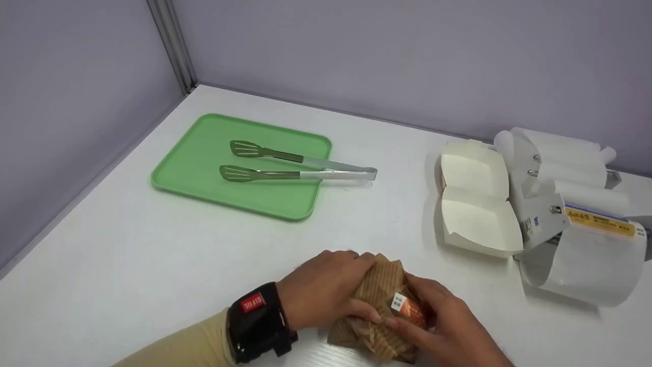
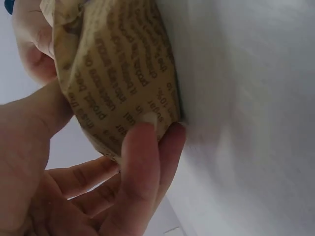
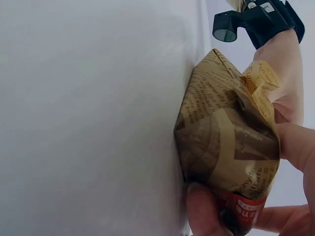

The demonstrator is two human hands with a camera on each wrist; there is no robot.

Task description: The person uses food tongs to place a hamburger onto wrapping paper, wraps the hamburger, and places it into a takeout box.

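Note:
A bundle wrapped in brown printed paper (image 1: 379, 285) rests on the white table at the near edge of the head view. My left hand (image 1: 323, 293) grips its left side, thumb on the paper. From the right, my right hand (image 1: 456, 329) holds it with the thumb pressed over the folds. An orange-red label (image 1: 411, 311) with a white corner shows beside the right fingers. Lines of print cover the paper (image 2: 123, 64) in the left wrist view. In the right wrist view the paper (image 3: 224, 147) is creased and folded at one end. The wrapped contents are hidden.
Metal tongs (image 1: 338, 175) lie across a green tray (image 1: 193, 171), handle past its right edge. An opened white takeaway box (image 1: 476, 219) stands on the right. Beside it is a dispenser with rolls of clear film (image 1: 596, 265). Walls border the table at the back and left.

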